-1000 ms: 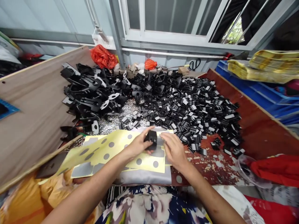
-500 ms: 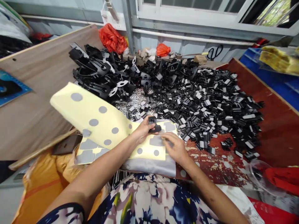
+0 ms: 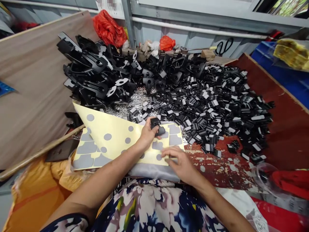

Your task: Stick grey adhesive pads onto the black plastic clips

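My left hand [image 3: 147, 134] is closed on a small black plastic part [image 3: 157, 126], held just above a yellow backing sheet [image 3: 113, 138] dotted with grey stickers. My right hand [image 3: 180, 162] rests on the near right corner of that sheet, fingers curled with the tips pressed on a grey sticker [image 3: 169, 158]. What the fingertips hold, if anything, is hidden. Beyond the sheet lies a big heap of small black clips [image 3: 217, 103]. A pile of larger black plastic brackets [image 3: 94, 77] sits at the back left.
A brown board [image 3: 31, 87] slopes up on the left and a red-brown board [image 3: 277, 106] on the right. Silver screws [image 3: 135, 103] lie between the piles. Orange bags [image 3: 108, 27], scissors [image 3: 223, 46] and a blue crate [image 3: 285, 74] stand at the back. Red cloth [image 3: 289, 180] lies at right.
The yellow sheet flipped up on the left and has dropped partway back. My right hand slid nearer along the sheet's right edge. My left hand keeps the black part.
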### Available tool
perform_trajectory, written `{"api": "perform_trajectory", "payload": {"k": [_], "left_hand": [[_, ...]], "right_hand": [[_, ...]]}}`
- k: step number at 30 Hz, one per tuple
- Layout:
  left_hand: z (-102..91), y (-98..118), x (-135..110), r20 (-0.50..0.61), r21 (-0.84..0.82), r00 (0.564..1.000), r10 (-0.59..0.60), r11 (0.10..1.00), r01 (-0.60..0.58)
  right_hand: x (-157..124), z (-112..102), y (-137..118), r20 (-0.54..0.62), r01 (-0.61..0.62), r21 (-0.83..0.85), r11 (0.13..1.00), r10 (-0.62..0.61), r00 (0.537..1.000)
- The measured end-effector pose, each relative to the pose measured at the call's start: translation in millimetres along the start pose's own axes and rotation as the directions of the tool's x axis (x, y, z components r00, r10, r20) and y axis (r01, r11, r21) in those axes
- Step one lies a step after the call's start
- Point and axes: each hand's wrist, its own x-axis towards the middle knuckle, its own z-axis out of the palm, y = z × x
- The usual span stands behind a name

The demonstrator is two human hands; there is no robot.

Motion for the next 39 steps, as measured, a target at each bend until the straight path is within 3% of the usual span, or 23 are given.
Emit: {"api": "perform_trajectory", "payload": {"k": [2, 3, 4, 6, 8, 10, 18, 31, 35, 39], "left_hand": [[-2.7, 5.1, 1.6, 0.023, -0.032, 0.999, -0.038, 0.999, 0.038], [-5.1, 9.0, 1.6, 0.049, -0.058, 0.997, -0.064, 0.996, 0.067], [-8.0, 13.7, 0.8, 0.087, -0.093, 0.992, -0.095, 0.990, 0.103], [-14.4, 24.0, -3.7, 0.198, -0.178, 0.966, -0.164, 0.963, 0.200], [-19.6, 33.7, -11.5, 0.320, -0.254, 0.921, -0.222, 0.916, 0.309], [-21.9, 40.2, -20.8, 0.401, -0.306, 0.881, -0.252, 0.869, 0.388], [-13.0, 40.8, -37.5, 0.469, -0.375, 0.848, -0.248, 0.813, 0.446], [-9.8, 34.5, -37.6, 0.470, -0.433, 0.854, -0.222, 0.785, 0.442], [-10.9, 36.6, -40.4, 0.469, -0.405, 0.856, -0.220, 0.807, 0.430], [-8.3, 35.9, -44.8, 0.441, -0.314, 0.880, -0.179, 0.887, 0.338]], "right_hand": [[-6.4, -14.6, -22.4, 0.220, 0.013, 0.187, 0.982, -0.055, 0.974], [-7.2, -21.0, -29.3, 0.230, 0.035, 0.211, 0.977, -0.084, 0.969], [-5.8, -26.0, -32.3, 0.157, 0.065, 0.192, 0.979, -0.095, 0.983], [3.7, -31.5, -26.5, -0.154, 0.082, 0.085, 0.993, -0.068, 0.986], [19.0, -30.9, -10.8, -0.399, 0.049, 0.031, 0.998, -0.033, 0.917], [34.3, -26.0, 5.6, -0.482, 0.042, 0.060, 0.997, -0.008, 0.876], [53.3, -4.4, 23.9, -0.514, 0.051, 0.169, 0.984, 0.043, 0.857], [53.9, 3.0, 30.2, -0.529, 0.054, 0.121, 0.991, 0.018, 0.849], [53.8, 1.5, 25.0, -0.533, 0.050, 0.055, 0.997, -0.013, 0.846], [55.4, 0.0, 21.0, -0.509, 0.044, 0.058, 0.997, -0.008, 0.861]]}}
